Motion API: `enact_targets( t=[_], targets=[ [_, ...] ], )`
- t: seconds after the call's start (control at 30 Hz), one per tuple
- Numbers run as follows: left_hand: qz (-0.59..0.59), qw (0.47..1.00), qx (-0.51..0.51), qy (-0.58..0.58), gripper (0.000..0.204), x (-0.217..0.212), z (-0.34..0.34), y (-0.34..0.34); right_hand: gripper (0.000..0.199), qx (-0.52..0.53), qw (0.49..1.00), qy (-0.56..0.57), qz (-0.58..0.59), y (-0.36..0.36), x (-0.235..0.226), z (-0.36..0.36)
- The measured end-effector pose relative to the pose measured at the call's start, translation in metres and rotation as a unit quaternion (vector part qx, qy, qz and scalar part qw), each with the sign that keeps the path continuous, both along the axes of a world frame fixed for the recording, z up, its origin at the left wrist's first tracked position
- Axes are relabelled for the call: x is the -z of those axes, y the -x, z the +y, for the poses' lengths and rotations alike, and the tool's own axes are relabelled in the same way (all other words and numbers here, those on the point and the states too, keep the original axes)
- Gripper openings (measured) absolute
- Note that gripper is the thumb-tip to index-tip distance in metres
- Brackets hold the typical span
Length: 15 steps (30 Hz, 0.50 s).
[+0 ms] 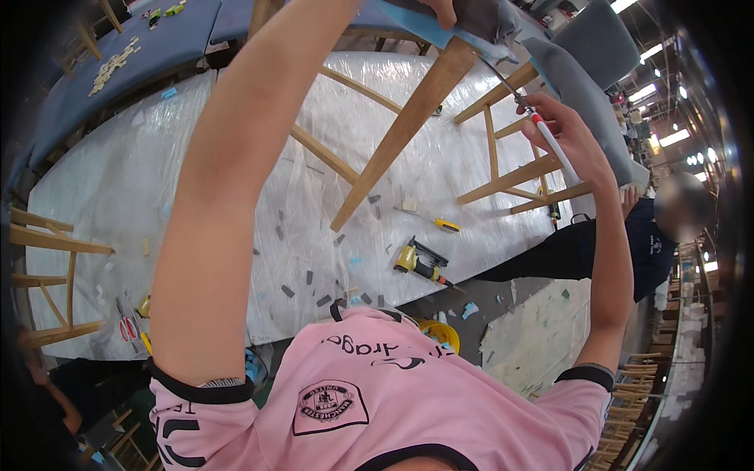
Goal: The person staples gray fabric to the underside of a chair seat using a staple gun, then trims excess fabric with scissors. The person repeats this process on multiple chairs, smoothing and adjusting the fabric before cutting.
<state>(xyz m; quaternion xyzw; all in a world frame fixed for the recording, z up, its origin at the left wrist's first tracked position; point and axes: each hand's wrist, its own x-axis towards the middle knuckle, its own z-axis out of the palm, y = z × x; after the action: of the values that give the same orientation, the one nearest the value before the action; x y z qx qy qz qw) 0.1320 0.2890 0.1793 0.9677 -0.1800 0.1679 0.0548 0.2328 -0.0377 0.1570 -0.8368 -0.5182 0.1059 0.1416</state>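
Observation:
At the top edge, my left hand (444, 11) is mostly cut off; the part that shows lies against the dark upholstery (487, 17) of a wooden-legged chair (408, 129), with light blue material (416, 23) below it. My right hand (567, 129) is closed around a slim hand tool (550, 140) with a white and red handle and a long thin metal shaft. The tool's tip reaches the underside edge of the seat, near the top of the leg. I cannot make out the tip itself.
Plastic film covers the worktable (157, 204). On it lie a yellow-black nail gun (420, 261), a yellow-handled screwdriver (446, 224), red-handled scissors (126, 326) and dark scraps. A grey chair (577, 94) lies right; another person (648, 235) is behind it. A yellow bucket (441, 334) sits below.

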Motion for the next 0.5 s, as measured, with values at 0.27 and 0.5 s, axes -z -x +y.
enact_targets(
  t=[0.27, 0.5],
  targets=[
    [-0.037, 0.999, -0.008, 0.000, 0.107, 0.010, -0.006, 0.007, 0.070, 0.022, 0.999, 0.031, 0.024, -0.003, -0.006, 0.017],
    [-0.019, 0.999, 0.009, 0.043, 0.105, 0.010, -0.008, 0.016, 0.068, 0.013, 0.999, 0.026, 0.013, -0.007, -0.008, 0.022]
  ],
)
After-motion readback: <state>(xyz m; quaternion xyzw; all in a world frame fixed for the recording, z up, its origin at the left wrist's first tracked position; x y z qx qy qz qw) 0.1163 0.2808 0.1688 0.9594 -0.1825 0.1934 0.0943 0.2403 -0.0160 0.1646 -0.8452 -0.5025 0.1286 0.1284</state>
